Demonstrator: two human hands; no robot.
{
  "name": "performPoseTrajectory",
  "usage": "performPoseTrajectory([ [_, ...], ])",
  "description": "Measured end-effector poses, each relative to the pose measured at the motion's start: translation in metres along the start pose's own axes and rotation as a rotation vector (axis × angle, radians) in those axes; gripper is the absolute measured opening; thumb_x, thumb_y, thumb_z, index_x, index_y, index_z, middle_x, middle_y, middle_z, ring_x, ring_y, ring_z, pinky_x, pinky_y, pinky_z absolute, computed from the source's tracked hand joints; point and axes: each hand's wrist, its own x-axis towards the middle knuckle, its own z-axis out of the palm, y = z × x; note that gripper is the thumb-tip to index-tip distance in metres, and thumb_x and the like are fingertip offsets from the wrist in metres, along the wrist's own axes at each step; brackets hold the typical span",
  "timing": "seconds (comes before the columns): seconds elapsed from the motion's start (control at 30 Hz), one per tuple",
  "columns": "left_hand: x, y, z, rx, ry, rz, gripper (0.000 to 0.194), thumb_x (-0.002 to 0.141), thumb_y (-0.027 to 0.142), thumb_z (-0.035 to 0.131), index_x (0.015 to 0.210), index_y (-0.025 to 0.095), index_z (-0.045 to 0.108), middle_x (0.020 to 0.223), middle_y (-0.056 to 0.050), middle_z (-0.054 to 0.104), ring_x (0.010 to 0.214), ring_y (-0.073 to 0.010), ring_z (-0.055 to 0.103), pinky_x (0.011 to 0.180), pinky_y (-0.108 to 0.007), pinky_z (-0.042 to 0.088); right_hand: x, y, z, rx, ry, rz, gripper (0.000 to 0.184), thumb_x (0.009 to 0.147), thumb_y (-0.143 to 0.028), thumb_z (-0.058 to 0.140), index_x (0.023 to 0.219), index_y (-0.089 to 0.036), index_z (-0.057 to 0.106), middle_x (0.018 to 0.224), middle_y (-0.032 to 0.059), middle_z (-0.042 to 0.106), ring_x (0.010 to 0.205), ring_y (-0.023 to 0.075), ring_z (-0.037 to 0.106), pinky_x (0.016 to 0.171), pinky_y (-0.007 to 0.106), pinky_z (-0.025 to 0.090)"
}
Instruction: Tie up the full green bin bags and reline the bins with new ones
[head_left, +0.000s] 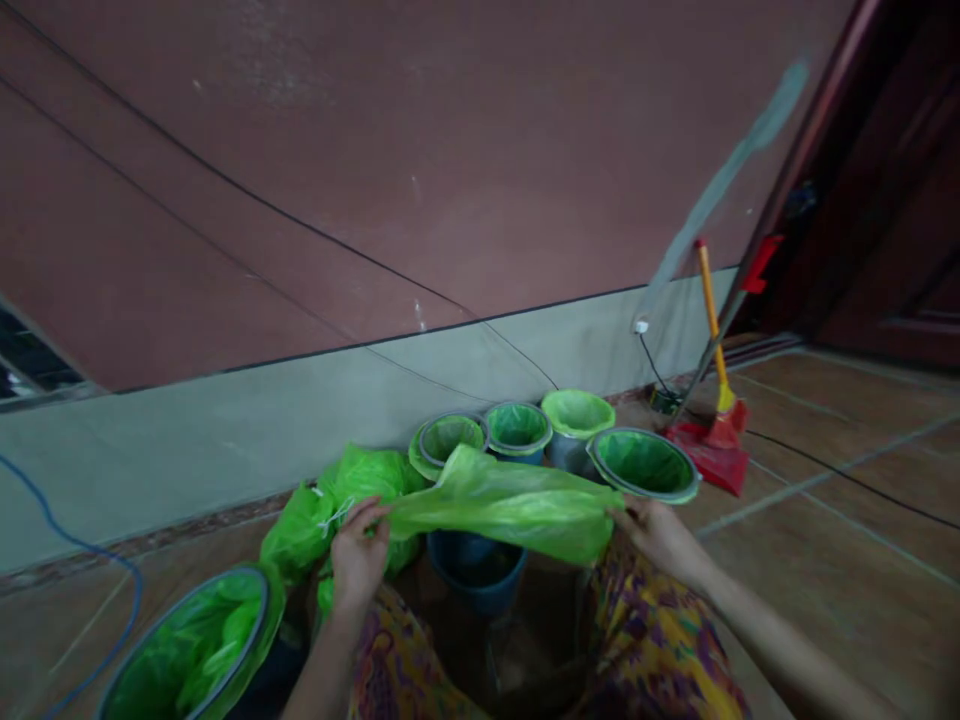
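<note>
A thin green plastic bag (510,505) is stretched out flat between my two hands. My left hand (361,545) pinches its left end, and my right hand (651,530) grips the right end. Below the bag, a dark blue bucket (480,580) stands between my knees, its top partly hidden by the plastic. Just beyond the bag are several bins lined with green bags, among them a lined bin (519,430) in the middle and a wider lined bin (645,465) by my right hand.
Tied green bags (352,490) are heaped left of the bucket. A large lined bin (259,600) with green plastic inside stands at lower left, near a blue cable (127,570). To the right, a broom (716,330) and red dustpan (712,460) lean by the wall (450,200).
</note>
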Motion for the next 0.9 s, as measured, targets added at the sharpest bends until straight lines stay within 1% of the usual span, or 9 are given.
performPoseTrajectory([
  [0.17, 0.026, 0.029, -0.019, -0.021, -0.003, 0.065, 0.017, 0.075, 0.032, 0.059, 0.081, 0.024, 0.073, 0.122, -0.008, 0.067, 0.111, -0.0269, 0.062, 0.101, -0.044, 0.045, 0.035, 0.008, -0.024, -0.12, 0.052, 0.073, 0.033, 0.087, -0.035, 0.038, 0.078, -0.02, 0.066, 0.077, 0.009, 0.071, 0.075, 0.0268, 0.067, 0.073, 0.039, 0.052],
  [0.3, 0.028, 0.067, -0.022, -0.02, -0.049, 0.154, 0.014, 0.078, 0.034, 0.061, 0.079, 0.025, 0.072, 0.108, -0.006, 0.073, 0.104, -0.0252, 0.064, 0.102, -0.044, 0.042, 0.051, -0.024, -0.03, -0.339, 0.33, 0.145, 0.041, 0.081, -0.028, 0.049, 0.116, -0.012, 0.063, 0.112, 0.0209, 0.066, 0.101, 0.0345, 0.064, 0.088, 0.048, 0.049],
  [0.37, 0.027, 0.091, -0.017, 0.003, -0.107, 0.195, 0.014, 0.08, 0.032, 0.06, 0.082, 0.026, 0.072, 0.098, -0.005, 0.075, 0.097, -0.0247, 0.066, 0.105, -0.046, 0.039, 0.049, -0.06, -0.023, -0.322, 0.435, -0.017, 0.059, 0.077, -0.024, 0.056, 0.135, -0.015, 0.052, 0.135, 0.0205, 0.054, 0.122, 0.037, 0.053, 0.101, 0.053, 0.043],
  [0.47, 0.027, 0.128, -0.004, 0.026, -0.214, 0.26, 0.017, 0.081, 0.027, 0.06, 0.094, 0.028, 0.071, 0.092, -0.002, 0.076, 0.093, -0.0231, 0.067, 0.114, -0.049, 0.025, 0.045, -0.123, -0.002, -0.136, 0.219, -0.42, 0.07, 0.077, -0.021, 0.06, 0.144, -0.02, 0.043, 0.143, 0.0131, 0.051, 0.133, 0.0312, 0.045, 0.111, 0.052, 0.036],
  [0.53, 0.027, 0.147, 0.004, -0.002, -0.27, 0.295, 0.027, 0.082, 0.025, 0.059, 0.108, 0.026, 0.067, 0.09, -0.001, 0.076, 0.093, -0.0225, 0.068, 0.116, -0.048, 0.023, 0.046, -0.155, 0.013, -0.033, 0.046, -0.505, 0.071, 0.076, -0.018, 0.061, 0.144, -0.021, 0.044, 0.139, 0.0115, 0.056, 0.13, 0.0289, 0.048, 0.109, 0.048, 0.039],
  [0.63, 0.025, 0.16, 0.011, -0.068, -0.272, 0.28, 0.04, 0.085, 0.03, 0.059, 0.124, 0.023, 0.059, 0.092, -0.005, 0.075, 0.097, -0.024, 0.066, 0.108, -0.044, 0.035, 0.056, -0.176, 0.023, 0.09, -0.021, -0.379, 0.063, 0.077, -0.01, 0.054, 0.14, -0.018, 0.051, 0.117, 0.0114, 0.069, 0.106, 0.0252, 0.064, 0.094, 0.04, 0.049],
  [0.73, 0.019, 0.157, 0.016, -0.126, -0.247, 0.251, 0.057, 0.086, 0.036, 0.06, 0.139, 0.02, 0.047, 0.096, -0.007, 0.073, 0.105, -0.0261, 0.064, 0.1, -0.041, 0.042, 0.064, -0.174, 0.016, 0.204, -0.037, -0.321, 0.035, 0.083, -0.013, 0.051, 0.11, -0.023, 0.071, 0.097, 0.0039, 0.074, 0.087, 0.0204, 0.068, 0.081, 0.032, 0.05],
  [0.8, 0.012, 0.15, 0.021, -0.112, -0.253, 0.261, 0.063, 0.085, 0.036, 0.061, 0.143, 0.019, 0.043, 0.102, -0.009, 0.072, 0.108, -0.0268, 0.062, 0.1, -0.041, 0.043, 0.065, -0.168, 0.008, 0.267, -0.035, -0.327, 0.024, 0.086, -0.018, 0.052, 0.091, -0.023, 0.075, 0.083, 0.0004, 0.072, 0.077, 0.018, 0.066, 0.074, 0.029, 0.048],
  [0.9, 0.001, 0.135, 0.032, -0.013, -0.287, 0.297, 0.044, 0.087, 0.028, 0.056, 0.131, 0.023, 0.055, 0.109, -0.008, 0.072, 0.103, -0.0256, 0.065, 0.105, -0.043, 0.039, 0.067, -0.157, -0.002, 0.362, 0.026, -0.281, 0.02, 0.088, -0.026, 0.054, 0.085, -0.022, 0.074, 0.079, -0.0008, 0.071, 0.073, 0.0173, 0.064, 0.068, 0.027, 0.046],
])
